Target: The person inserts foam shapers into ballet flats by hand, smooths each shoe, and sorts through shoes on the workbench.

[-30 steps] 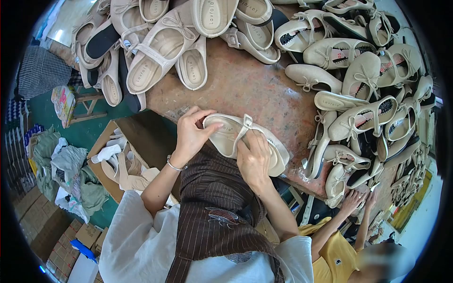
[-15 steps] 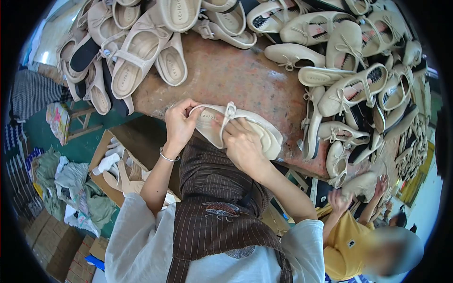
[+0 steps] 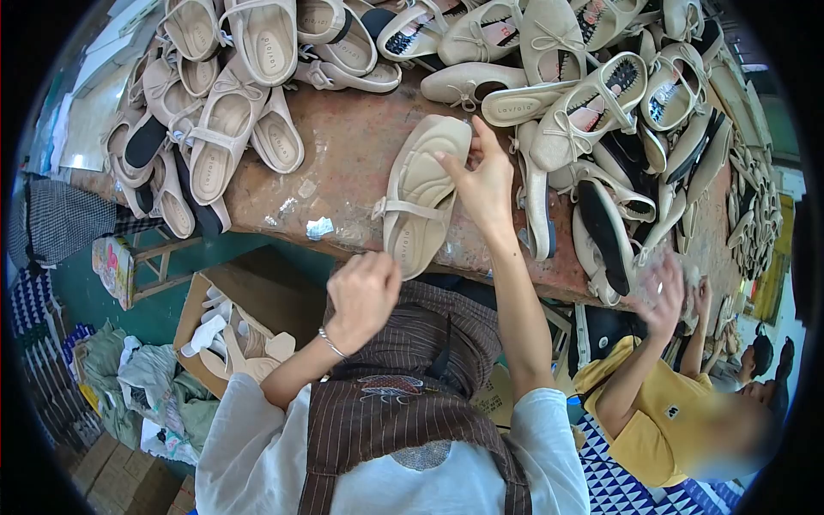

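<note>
A beige strapped shoe (image 3: 414, 193) is raised near the table's front edge, its lettered heel end toward me. Curved lines cross the pale insole (image 3: 427, 163) at its far end. My right hand (image 3: 486, 184) grips that far end from the right, thumb on the inner face and index finger along the outer edge. Close to the heel end, my left hand (image 3: 366, 296) is curled closed, with a bracelet at the wrist. Its fingertips are hidden, so I cannot tell whether they pinch anything.
Beige shoes (image 3: 232, 129) pile up on the table (image 3: 343, 176) at left, with more shoes (image 3: 592, 112) at right. Below the table's left front stands a cardboard box (image 3: 199, 322) holding pale pieces. A co-worker in a yellow shirt (image 3: 639, 421) reaches in from the right.
The shoe has turned from lying crosswise to pointing away from me. My right hand has moved to its far end; my left hand has come down toward me, by the heel.
</note>
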`<state>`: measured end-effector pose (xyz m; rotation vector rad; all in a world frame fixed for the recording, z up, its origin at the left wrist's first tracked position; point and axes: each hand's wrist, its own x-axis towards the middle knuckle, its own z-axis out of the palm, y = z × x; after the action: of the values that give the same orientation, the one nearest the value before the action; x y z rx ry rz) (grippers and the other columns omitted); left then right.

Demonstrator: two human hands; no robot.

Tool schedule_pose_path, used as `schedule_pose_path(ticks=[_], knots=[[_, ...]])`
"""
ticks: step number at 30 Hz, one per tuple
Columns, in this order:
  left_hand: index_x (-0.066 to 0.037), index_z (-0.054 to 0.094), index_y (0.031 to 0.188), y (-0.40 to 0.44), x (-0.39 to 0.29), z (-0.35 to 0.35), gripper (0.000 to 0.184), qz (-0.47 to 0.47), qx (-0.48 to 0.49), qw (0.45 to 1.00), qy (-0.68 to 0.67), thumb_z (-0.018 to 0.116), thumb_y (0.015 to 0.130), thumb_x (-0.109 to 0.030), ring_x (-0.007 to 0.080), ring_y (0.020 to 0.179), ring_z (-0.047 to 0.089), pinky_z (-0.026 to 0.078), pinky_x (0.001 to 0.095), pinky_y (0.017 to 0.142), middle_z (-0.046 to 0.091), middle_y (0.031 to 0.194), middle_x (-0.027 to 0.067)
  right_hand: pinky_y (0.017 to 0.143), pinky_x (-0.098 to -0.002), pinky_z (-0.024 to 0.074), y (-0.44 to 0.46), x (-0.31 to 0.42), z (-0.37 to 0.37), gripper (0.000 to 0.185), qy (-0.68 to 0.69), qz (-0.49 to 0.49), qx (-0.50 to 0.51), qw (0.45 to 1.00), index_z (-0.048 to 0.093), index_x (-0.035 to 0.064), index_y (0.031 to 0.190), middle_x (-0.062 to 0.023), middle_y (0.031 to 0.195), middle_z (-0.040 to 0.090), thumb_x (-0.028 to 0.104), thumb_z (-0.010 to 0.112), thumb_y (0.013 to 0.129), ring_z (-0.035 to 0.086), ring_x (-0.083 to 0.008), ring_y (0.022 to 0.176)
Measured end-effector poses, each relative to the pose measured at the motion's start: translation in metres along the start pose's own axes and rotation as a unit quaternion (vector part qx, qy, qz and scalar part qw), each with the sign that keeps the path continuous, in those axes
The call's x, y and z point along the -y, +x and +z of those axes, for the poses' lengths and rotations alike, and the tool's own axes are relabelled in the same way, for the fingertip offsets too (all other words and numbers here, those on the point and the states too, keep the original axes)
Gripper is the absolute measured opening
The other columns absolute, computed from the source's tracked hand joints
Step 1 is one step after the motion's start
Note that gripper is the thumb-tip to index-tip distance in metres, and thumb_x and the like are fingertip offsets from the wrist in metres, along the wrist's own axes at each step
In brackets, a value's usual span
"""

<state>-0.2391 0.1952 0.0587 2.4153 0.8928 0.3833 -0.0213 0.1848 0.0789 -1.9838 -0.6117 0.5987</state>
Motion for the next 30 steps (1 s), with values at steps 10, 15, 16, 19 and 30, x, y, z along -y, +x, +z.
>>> schedule_pose_path(ticks=[10, 15, 16, 19, 30], knots=[[0.005, 0.047, 0.139, 0.004, 0.001, 0.056, 0.063, 0.122, 0.139, 0.975, 0.12, 0.062, 0.085, -0.023, 0.0388, 0.139, 0.036, 0.022, 0.0626, 0.115, 0.046, 0.142, 0.0242, 0.115, -0.0594, 0.0264, -0.104, -0.043, 0.032, 0.03, -0.253, -0.246, 0.053, 0.934, 0.057, -0.0032, 0.107, -0.0255, 0.124, 0.058, -0.003, 0.06, 0.077, 0.051, -0.041, 0.128], [0.015, 0.053, 0.126, -0.005, 0.003, 0.044, 0.051, 0.14, 0.104, 0.98, 0.096, 0.058, 0.084, -0.012, 0.0417, 0.135, 0.042, 0.034, 0.0535, 0.113, 0.049, 0.135, 0.0311, 0.113, -0.0591, 0.0285, -0.039, -0.046, 0.055, 0.041, -0.288, -0.292, 0.038, 0.911, 0.059, -0.0045, 0.118, -0.0192, 0.102, 0.061, -0.002, 0.06, 0.077, 0.06, -0.0378, 0.11], [0.016, 0.053, 0.126, -0.003, 0.0, 0.042, 0.05, 0.141, 0.101, 0.979, 0.103, 0.056, 0.084, -0.012, 0.0408, 0.136, 0.041, 0.033, 0.0526, 0.113, 0.048, 0.137, 0.0311, 0.112, -0.0594, 0.0291, -0.029, -0.045, 0.053, 0.036, -0.3, -0.26, 0.093, 0.913, 0.06, -0.0038, 0.115, -0.02, 0.105, 0.06, 0.0, 0.059, 0.079, 0.059, -0.038, 0.102], [0.016, 0.053, 0.126, -0.011, 0.002, 0.046, 0.049, 0.124, 0.116, 0.98, 0.099, 0.053, 0.085, -0.011, 0.0395, 0.137, 0.04, 0.032, 0.0521, 0.114, 0.046, 0.14, 0.0306, 0.113, -0.0591, 0.0272, -0.045, -0.034, 0.051, 0.045, -0.323, -0.276, 0.024, 0.905, 0.058, -0.0035, 0.122, -0.0215, 0.119, 0.059, 0.001, 0.059, 0.078, 0.056, -0.039, 0.115], [0.015, 0.052, 0.129, -0.013, 0.006, 0.052, 0.054, 0.108, 0.137, 0.98, 0.096, 0.056, 0.085, -0.017, 0.0398, 0.139, 0.037, 0.03, 0.054, 0.114, 0.045, 0.142, 0.0293, 0.117, -0.0586, 0.0195, -0.069, -0.037, 0.048, 0.058, -0.389, -0.236, 0.052, 0.889, 0.044, -0.014, 0.137, -0.0317, 0.143, 0.045, 0.009, 0.054, 0.085, 0.041, -0.0425, 0.138]])
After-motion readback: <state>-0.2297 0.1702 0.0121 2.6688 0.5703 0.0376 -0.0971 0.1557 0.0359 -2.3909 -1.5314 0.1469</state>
